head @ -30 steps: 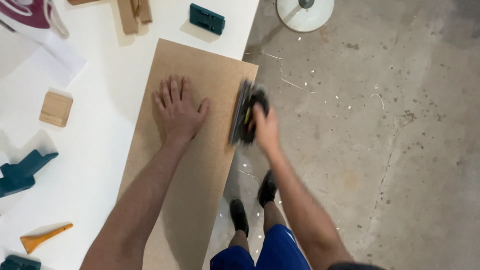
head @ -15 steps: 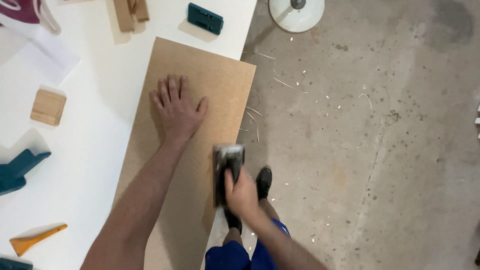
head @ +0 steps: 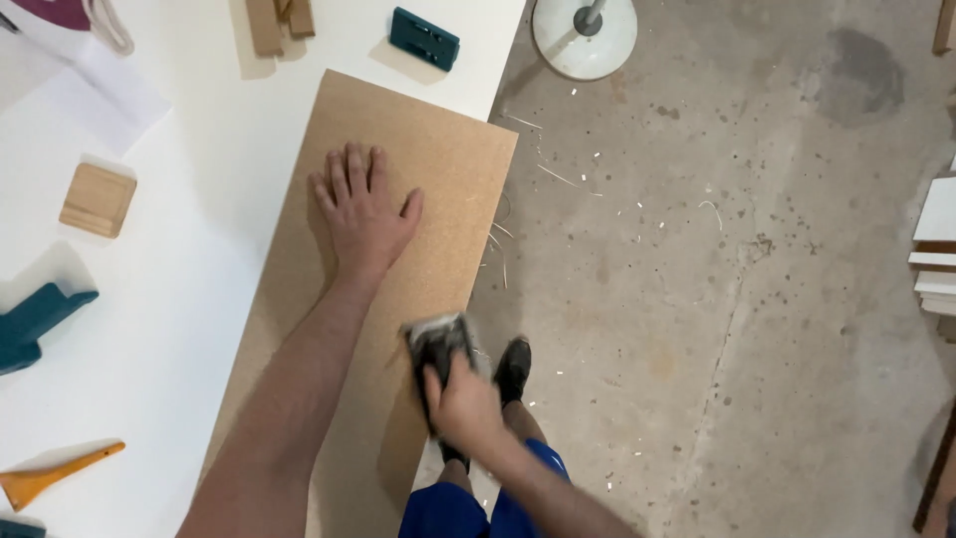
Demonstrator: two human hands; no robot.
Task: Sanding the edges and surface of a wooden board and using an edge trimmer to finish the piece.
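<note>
The brown board [head: 398, 259] lies flat on the white tabletop [head: 199, 249], its right long edge overhanging the concrete floor [head: 747, 299]. The left hand [head: 363, 214] is pressed palm down on the upper part of the board, fingers spread, grip released and grasping nothing. The right hand [head: 463, 403] is clenched around a small dark sanding block [head: 438, 344], blurred by motion, which sits against the board's right edge near the person's legs. Change noted: a second ago the block stood farther up that edge, level with the left hand; half a second ago it had already come down to its present place, so the stroke has run toward the person. The left hand has not moved. Judged from this, the edge is being worked in repeated passes while the board is held steady. Pale shavings lie on the floor just beside the edge. Elsewhere on the tabletop, well apart from the hands: a small wooden square [head: 97, 199], a teal block [head: 424, 38] and an orange wedge [head: 55, 475].
</note>
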